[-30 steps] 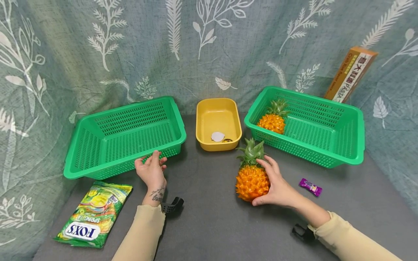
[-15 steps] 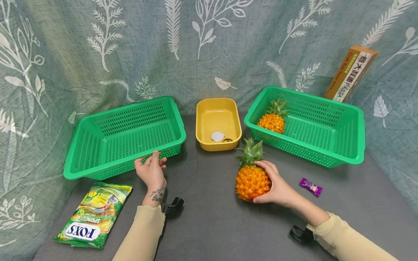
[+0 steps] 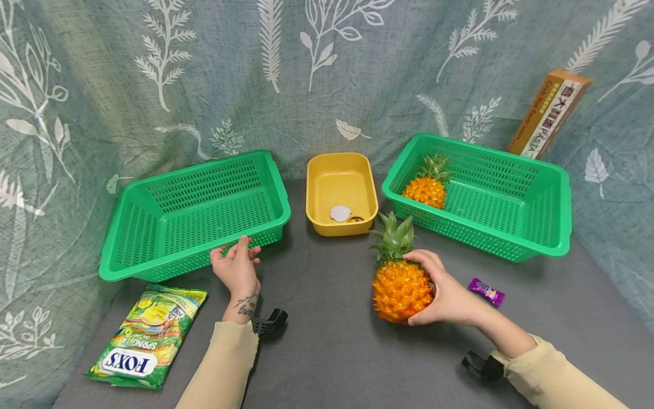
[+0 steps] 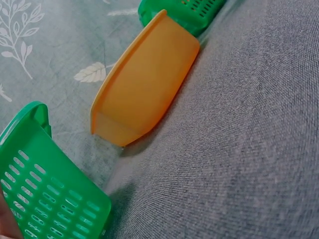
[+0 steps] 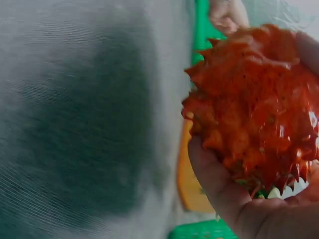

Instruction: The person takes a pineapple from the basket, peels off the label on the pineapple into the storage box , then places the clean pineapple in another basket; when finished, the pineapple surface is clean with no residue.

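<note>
My right hand (image 3: 448,295) grips an orange spiny pineapple (image 3: 401,289) with a green crown, thumb at its base and fingers along its right side. In the right wrist view the pineapple (image 5: 254,104) hangs over the grey table, with a dark shadow beside it. My left hand (image 3: 237,270), fingers loosely curled, stays at the front rim of the left green basket (image 3: 194,253) and overlaps it. Another pineapple (image 3: 425,192) lies in the left end of the right green basket (image 3: 480,230).
Between the baskets stands a yellow bin (image 3: 341,230) with a white piece and a small dark item inside. A Fox's candy bag (image 3: 148,335) lies front left, a purple wrapped sweet (image 3: 486,292) at right. A pasta box (image 3: 552,113) leans behind the right basket.
Over the last half second the right hand and its pineapple have shifted slightly right, the pineapple looking larger and nearer the camera. The left hand has stayed still.
</note>
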Available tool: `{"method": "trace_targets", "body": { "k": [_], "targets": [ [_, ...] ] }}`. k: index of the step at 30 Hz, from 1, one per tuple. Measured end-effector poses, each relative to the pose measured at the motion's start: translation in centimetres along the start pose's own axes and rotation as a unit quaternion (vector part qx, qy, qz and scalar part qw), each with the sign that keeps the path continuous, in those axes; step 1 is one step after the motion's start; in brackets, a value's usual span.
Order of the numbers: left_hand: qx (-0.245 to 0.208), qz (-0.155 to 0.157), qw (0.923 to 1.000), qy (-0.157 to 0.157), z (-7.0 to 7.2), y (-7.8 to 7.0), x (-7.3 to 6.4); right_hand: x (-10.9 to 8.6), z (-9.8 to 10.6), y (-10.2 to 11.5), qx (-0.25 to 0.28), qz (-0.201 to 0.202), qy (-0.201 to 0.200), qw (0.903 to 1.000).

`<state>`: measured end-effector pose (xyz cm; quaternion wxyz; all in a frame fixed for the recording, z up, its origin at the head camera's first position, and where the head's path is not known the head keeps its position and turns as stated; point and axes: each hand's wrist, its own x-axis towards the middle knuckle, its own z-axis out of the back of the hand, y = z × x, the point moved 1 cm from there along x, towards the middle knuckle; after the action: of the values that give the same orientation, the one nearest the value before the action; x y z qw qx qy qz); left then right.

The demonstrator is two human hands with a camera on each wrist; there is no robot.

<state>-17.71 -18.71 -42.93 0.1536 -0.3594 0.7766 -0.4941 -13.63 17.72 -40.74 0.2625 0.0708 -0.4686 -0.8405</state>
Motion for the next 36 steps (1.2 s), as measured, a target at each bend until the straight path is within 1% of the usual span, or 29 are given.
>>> {"method": "trace_targets", "body": {
  "k": [4, 7, 10, 12, 13, 15, 18, 20, 23, 26, 29, 33, 36],
  "targets": [
    [0.006, 0.002, 1.0, -0.001, 0.0, -0.1, 0.0, -0.1, 1.7, 1.2, -0.011, 0.026, 0.014, 0.9995],
    [0.007, 0.005, 1.0, -0.001, 0.0, -0.1, 0.0, 0.0, 3.6, 2.3, 0.005, 0.049, 0.014, 0.9987],
    [0.003, 0.007, 1.0, -0.001, 0.0, -0.1, -0.1, 0.1, 6.4, 3.5, 0.036, 0.055, 0.001, 0.9978],
    [0.001, 0.007, 1.0, 0.0, -0.1, -0.1, -0.1, 0.3, 8.6, 4.2, 0.053, 0.045, -0.018, 0.9974],
    [0.001, 0.006, 1.0, 0.0, -0.1, -0.1, -0.1, 0.4, 9.7, 4.4, 0.052, 0.039, -0.031, 0.9974],
    [0.001, 0.006, 1.0, -0.001, -0.1, -0.1, 0.0, 0.8, 12.1, 4.6, 0.044, 0.015, -0.06, 0.9971],
    [0.003, 0.006, 1.0, -0.002, 0.0, -0.1, 0.0, 1.5, 15.7, 4.1, 0.014, -0.037, -0.094, 0.9948],
    [0.003, 0.007, 1.0, -0.002, 0.0, -0.1, 0.0, 2.0, 17.9, 3.4, -0.01, -0.081, -0.098, 0.9918],
    [0.003, 0.009, 0.9999, -0.004, 0.0, -0.1, 0.0, 2.8, 20.4, 1.8, -0.054, -0.14, -0.077, 0.9856],
    [0.005, 0.01, 0.9999, -0.004, 0.1, -0.1, 0.0, 3.4, 21.7, 0.3, -0.087, -0.186, -0.038, 0.978],
    [0.006, 0.01, 0.9999, -0.002, 0.1, -0.2, 0.0, 3.8, 22.1, -1.1, -0.091, -0.217, -0.006, 0.9718],
    [0.008, 0.009, 0.9999, -0.001, 0.1, -0.2, 0.0, 4.2, 21.8, -2.4, -0.076, -0.24, 0.009, 0.9677],
    [0.009, 0.008, 0.9999, 0.0, 0.1, -0.1, 0.0, 4.6, 21.5, -3.1, -0.085, -0.253, 0.018, 0.9636]
  ]
}}
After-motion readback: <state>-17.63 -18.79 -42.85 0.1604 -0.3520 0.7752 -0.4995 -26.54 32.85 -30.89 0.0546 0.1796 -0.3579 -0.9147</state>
